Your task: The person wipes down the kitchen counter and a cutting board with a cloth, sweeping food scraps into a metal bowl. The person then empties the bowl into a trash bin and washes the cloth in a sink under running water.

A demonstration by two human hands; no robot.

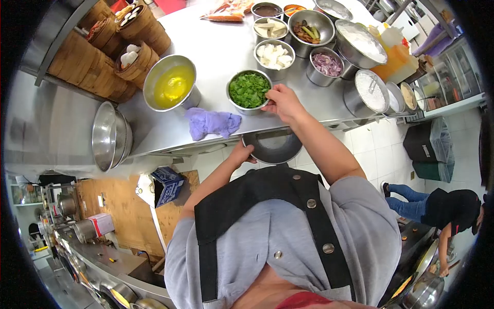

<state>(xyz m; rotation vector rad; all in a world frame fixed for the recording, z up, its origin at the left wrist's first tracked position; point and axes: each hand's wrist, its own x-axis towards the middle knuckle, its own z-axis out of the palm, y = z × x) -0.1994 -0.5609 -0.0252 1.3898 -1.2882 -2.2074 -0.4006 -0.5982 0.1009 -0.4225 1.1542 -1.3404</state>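
Though silvery, bowl of greens, rim in right hand; dark bowl in left.

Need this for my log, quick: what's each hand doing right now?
Left hand: closed, holding the dark bowl by its rim.
Right hand: closed, pinching the rim of the greens bowl.

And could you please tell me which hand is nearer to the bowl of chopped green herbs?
Right: the right hand grips the herb bowl by its rim; the left hand is farther off, holding the dark pan.
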